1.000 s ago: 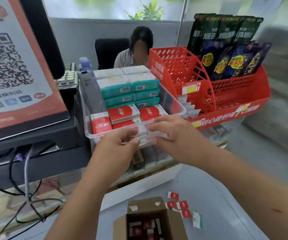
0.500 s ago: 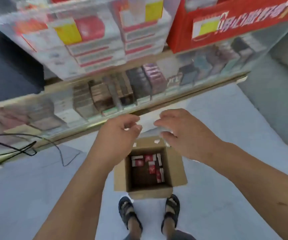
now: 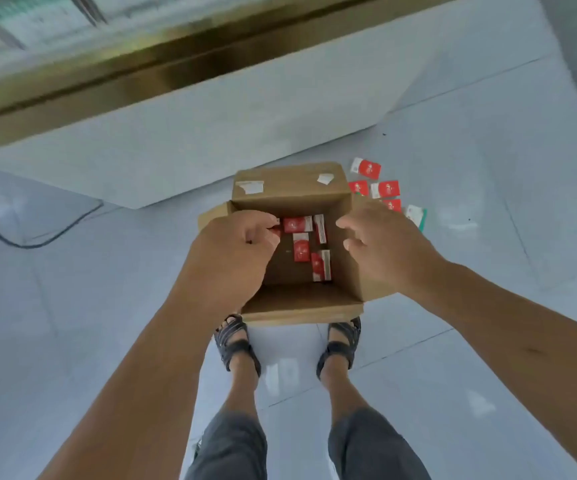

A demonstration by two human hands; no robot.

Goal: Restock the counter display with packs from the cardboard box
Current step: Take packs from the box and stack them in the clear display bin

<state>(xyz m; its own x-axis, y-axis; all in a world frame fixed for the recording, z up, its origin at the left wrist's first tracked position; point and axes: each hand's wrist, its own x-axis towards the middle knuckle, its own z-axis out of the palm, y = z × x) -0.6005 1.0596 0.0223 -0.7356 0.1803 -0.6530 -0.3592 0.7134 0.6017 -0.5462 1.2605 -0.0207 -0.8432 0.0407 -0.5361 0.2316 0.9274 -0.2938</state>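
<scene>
Five or so red packs (image 3: 300, 247) lie on the bottom of the open cardboard box (image 3: 300, 299), which stands on the floor (image 3: 72, 306). One pack's long axis runs left to right; the others point away from the person. The left hand (image 3: 235, 251) is over the box's left wall, fingers curled at a red pack; whether they grasp it cannot be told. The right hand (image 3: 380, 247) hovers over the right wall, fingers loosely bent, released. Loose packs (image 3: 385, 189) lie just right of the box.
</scene>
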